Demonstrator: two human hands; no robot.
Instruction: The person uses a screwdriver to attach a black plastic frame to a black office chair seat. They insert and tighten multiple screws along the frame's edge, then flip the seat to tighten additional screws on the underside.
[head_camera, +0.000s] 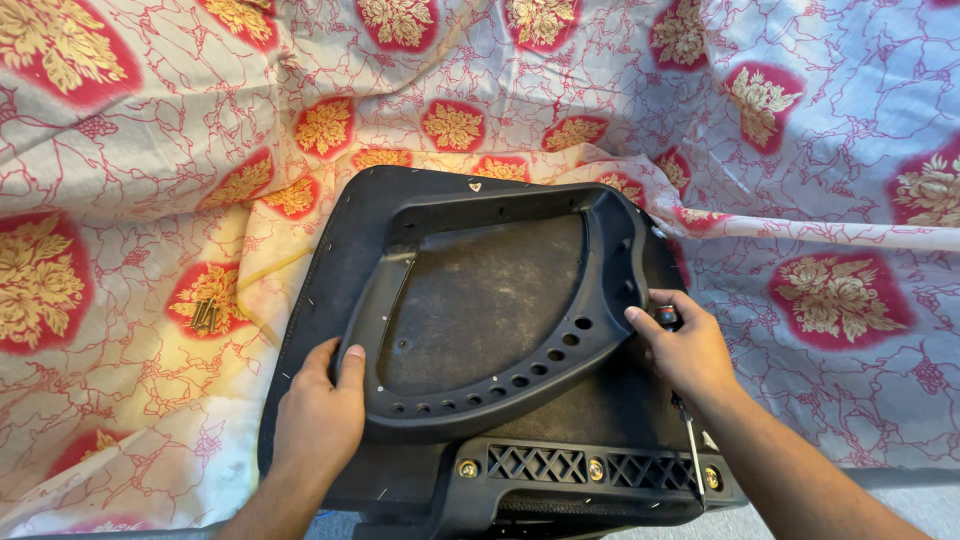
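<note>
**Hands on the seat base: frame between my palms, long axis toward upper right**

Hands first, at the bottom of the frame. My left hand (320, 415) lies at lower left, fingers closed loosely over the near-left rim of the black plastic frame (600, 300), thumb on top of the rim. My right hand (685, 350) sits at centre right, fingers curled around a screwdriver (690, 440) whose shaft runs down toward the lower edge; its thumb touches the frame's right rim. Whether the tip meets a fastener I cannot tell.

Between my wrists, a latticed bracket (580, 465) with brass-coloured bolts (468, 468) crosses the bottom centre.

The frame fills the centre of the picture, directly ahead of both sets of fingers. It rests on the dark seat base (330, 260), its long axis tilted from lower left to upper right, with a row of holes along the near curve. Both hands touch it; neither is nearer.

Farther out, at centre left, loose screws (205, 315) lie well apart on the floral cloth (800, 120), which covers the upper frame.
</note>
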